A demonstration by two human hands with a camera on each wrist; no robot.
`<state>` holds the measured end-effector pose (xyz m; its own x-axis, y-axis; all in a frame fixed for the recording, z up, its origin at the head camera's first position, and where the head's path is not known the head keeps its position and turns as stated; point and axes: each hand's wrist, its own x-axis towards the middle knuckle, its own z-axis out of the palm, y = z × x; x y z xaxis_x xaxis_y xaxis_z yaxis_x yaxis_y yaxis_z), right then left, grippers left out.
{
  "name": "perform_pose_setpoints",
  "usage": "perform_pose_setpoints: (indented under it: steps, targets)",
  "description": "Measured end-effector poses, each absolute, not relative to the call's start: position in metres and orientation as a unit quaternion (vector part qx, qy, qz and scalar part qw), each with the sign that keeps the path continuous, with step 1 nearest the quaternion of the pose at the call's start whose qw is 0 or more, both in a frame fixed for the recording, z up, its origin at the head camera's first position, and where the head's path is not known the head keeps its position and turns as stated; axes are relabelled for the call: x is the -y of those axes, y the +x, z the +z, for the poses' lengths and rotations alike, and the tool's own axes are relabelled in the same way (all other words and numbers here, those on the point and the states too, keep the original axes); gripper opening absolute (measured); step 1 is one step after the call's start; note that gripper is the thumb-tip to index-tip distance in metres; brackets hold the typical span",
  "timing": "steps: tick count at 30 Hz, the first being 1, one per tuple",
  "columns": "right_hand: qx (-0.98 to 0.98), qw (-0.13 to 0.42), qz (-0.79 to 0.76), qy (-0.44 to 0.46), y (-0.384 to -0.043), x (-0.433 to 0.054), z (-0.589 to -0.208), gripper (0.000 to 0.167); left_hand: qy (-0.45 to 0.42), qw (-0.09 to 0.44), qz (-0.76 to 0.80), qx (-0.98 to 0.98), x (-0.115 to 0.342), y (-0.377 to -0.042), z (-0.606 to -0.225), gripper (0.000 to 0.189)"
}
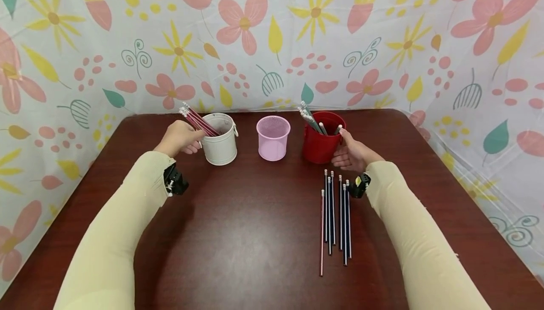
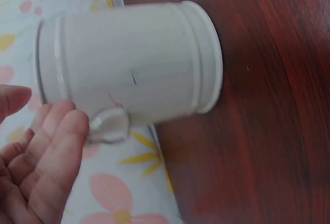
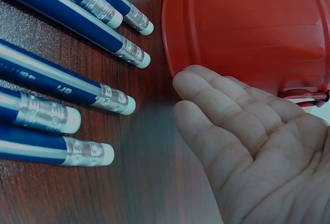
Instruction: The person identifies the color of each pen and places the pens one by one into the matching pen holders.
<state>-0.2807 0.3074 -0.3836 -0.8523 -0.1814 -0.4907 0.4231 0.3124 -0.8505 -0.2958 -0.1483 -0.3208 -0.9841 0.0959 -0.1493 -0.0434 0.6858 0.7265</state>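
Note:
My left hand (image 1: 180, 138) is at the left side of a white bucket (image 1: 220, 152), its fingers loosely bent beside the side handle (image 2: 109, 126). Red pencils (image 1: 199, 121) with white erasers lean inside this bucket. On the right, my right hand (image 1: 354, 153) is at the side of a red bucket (image 1: 318, 147). Its fingers lie extended along the wall, and the thumb is up by the rim. Green pencils (image 1: 312, 120) stand in the red bucket, eraser ends up. Whether the fingertips press on either bucket is hard to tell.
Between the buckets stands a pink mesh cup (image 1: 273, 147). Several dark blue pencils (image 1: 341, 220) and one red pencil (image 1: 321, 234) lie on the brown table (image 1: 238, 234) in front of the red bucket. A floral cloth (image 1: 272, 31) hangs behind the table.

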Motion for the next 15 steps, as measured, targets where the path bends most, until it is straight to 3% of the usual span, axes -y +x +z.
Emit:
perform_pose_setpoints:
  steps: [8, 11, 15]
  targets:
    - [-0.768, 0.255, -0.582, 0.075, -0.28, -0.308, -0.384, 0.102, 0.129, 0.037, 0.205, -0.97, 0.09, -0.273, -0.33, 0.032]
    - [-0.767, 0.258, -0.583, 0.074, -0.279, -0.308, -0.384, 0.103, 0.185, 0.065, 0.193, -0.961, 0.051, -0.256, -0.342, 0.034]
    - [-0.767, 0.261, -0.582, 0.073, -0.28, -0.308, -0.383, 0.103, 0.248, 0.152, 0.182, -0.939, -0.005, -0.231, -0.36, 0.033]
